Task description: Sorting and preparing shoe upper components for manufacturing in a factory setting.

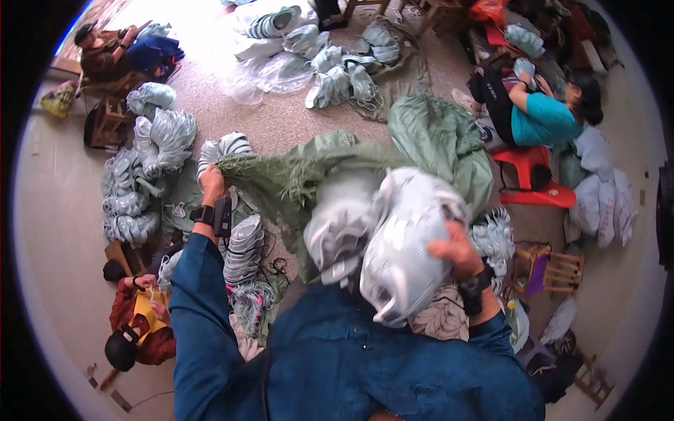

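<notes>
My left hand (212, 184) is closed on the frayed edge of a green woven sack (281, 172), pulling it out to the left. The sack's cloth stretches across in front of me. My right hand (460, 252) grips a bundle of pale grey shoe uppers (407, 245) from its right side, close to my chest. Against that bundle's left side is a second bundle of shoe uppers (340, 224), blurred by motion; what holds it up cannot be made out. Just past my left hand lies a striped stack of shoe uppers (226, 147).
Stacked shoe uppers (243, 249) stand by my left forearm, and more piles (165, 140) lie farther left. Another full green sack (442, 140) is ahead right. A person in a teal shirt (540, 119) sits near a red plastic chair (533, 182). Another person (144, 316) sits at lower left.
</notes>
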### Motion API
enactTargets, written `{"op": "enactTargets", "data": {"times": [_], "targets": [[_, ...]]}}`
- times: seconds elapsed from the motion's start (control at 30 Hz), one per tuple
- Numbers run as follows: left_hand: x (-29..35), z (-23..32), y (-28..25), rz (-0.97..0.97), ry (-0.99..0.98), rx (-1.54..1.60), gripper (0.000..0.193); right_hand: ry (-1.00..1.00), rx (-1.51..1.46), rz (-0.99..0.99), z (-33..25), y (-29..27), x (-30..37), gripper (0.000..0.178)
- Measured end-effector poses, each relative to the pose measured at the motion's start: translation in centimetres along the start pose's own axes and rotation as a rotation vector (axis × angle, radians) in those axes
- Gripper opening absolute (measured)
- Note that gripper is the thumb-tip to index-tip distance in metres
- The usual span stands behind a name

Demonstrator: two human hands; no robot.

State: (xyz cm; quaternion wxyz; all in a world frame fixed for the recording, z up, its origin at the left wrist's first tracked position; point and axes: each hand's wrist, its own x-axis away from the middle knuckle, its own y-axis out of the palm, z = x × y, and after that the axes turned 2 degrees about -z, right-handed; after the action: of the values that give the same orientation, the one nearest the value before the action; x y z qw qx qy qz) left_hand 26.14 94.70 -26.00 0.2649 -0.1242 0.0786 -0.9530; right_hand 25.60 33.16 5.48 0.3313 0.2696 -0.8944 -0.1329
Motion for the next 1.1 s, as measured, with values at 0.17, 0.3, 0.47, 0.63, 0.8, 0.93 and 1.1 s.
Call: {"op": "enactTargets", "data": {"times": [0.17,0.3,0.47,0.63,0.8,0.93,1.1], "targets": [[3.1,4.3,4.8,-0.294,0.108,-0.402,0.025,-0.380,-0.420,0.329,-2.6,2.2,7.5,0.049],[8.0,9.7,15.8,-0.575,0.261,-0.696,0.028,-0.627,-0.451,0.498,-3.3,5.1,15.4,0.049],[4.9,-0.9,19.0,-0.470,0.552,-0.852,0.022,-0.872,-0.357,0.661,-3.5,7.4,25.1,0.049],[-3.9,-1.6,7.1,-0.305,0.570,-1.188,0.020,-1.043,-0.343,0.890,-1.4,6.3,34.8,0.049],[-4.6,9.7,4.2,-0.213,-0.135,-1.135,0.021,-1.066,-0.310,1.270,3.8,7.5,40.7,0.049],[-5.7,19.0,-6.2,-0.098,0.397,-0.744,0.020,-0.880,-0.510,1.481,9.7,1.5,41.7,0.041],[-4.7,26.1,-1.2,-0.149,0.199,-0.008,0.021,-0.769,-0.551,1.608,16.8,-3.3,41.7,0.038]]}}
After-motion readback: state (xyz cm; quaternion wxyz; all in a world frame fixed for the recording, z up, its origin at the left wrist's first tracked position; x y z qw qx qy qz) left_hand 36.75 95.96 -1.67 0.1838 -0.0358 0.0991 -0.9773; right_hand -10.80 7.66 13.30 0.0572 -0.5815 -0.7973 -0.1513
